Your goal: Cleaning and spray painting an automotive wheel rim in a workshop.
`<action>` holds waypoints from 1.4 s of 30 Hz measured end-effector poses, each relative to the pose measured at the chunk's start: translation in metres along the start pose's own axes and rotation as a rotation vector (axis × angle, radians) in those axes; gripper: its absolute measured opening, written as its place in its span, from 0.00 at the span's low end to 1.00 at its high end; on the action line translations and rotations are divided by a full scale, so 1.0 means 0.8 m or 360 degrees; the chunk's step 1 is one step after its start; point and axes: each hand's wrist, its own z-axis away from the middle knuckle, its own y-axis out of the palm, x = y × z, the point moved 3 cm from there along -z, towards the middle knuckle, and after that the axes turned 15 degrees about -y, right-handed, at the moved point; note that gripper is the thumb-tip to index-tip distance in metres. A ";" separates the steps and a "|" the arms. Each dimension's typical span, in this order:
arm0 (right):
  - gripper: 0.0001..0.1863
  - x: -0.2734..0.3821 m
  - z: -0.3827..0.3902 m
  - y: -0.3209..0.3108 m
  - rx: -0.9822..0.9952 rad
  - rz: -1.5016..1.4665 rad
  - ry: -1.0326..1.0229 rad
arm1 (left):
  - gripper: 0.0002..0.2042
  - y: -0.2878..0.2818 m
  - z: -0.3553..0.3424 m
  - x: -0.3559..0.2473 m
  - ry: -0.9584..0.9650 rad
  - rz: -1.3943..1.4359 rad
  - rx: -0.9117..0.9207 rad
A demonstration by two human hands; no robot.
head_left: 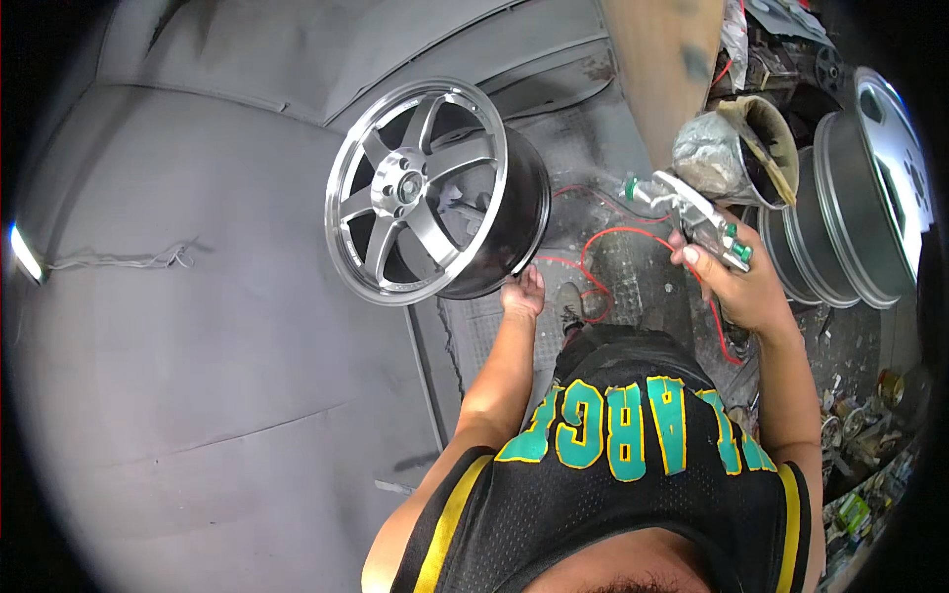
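Note:
A silver multi-spoke alloy wheel [432, 227] stands tilted at centre left, its bright face turned left and its dark barrel to the right. Beneath the barrel's back edge, my left hand [524, 292] is palm up with curled fingers against the rim. My right hand [741, 272] is wrapped round a silver spray gun [697, 212] with green fittings, its nozzle pointing left toward the wheel. A grey-crusted, cup-shaped container [707, 156] with an open mouth shows right beside the gun; whether it is joined to it, I cannot tell.
A red hose [633, 231] loops over the floor near my shoe [570, 301]. More wheels [850, 212] stand in a row at the right. Cluttered cans and scraps [860, 435] lie below them. Grey-coated panels [217, 326] fill the left side.

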 end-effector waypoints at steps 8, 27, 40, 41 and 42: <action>0.25 0.012 0.029 0.038 0.0538 -0.0520 0.0231 | 0.17 -0.021 -0.002 -0.020 -0.0113 0.0008 0.0010; 0.22 0.020 -0.023 0.001 0.0052 -0.0029 0.0007 | 0.19 -0.134 0.024 -0.183 0.0340 -0.0001 -0.0606; 0.24 0.031 -0.008 0.047 0.0300 -0.0162 0.0214 | 0.19 -0.022 0.009 0.021 0.0022 0.0217 0.0080; 0.25 0.033 -0.004 0.054 0.0389 -0.0318 0.0230 | 0.19 -0.017 0.007 0.020 -0.0022 0.0295 0.0173; 0.26 0.037 0.003 0.059 0.0477 -0.0419 0.0287 | 0.19 -0.020 0.006 0.015 0.0038 0.0235 0.0059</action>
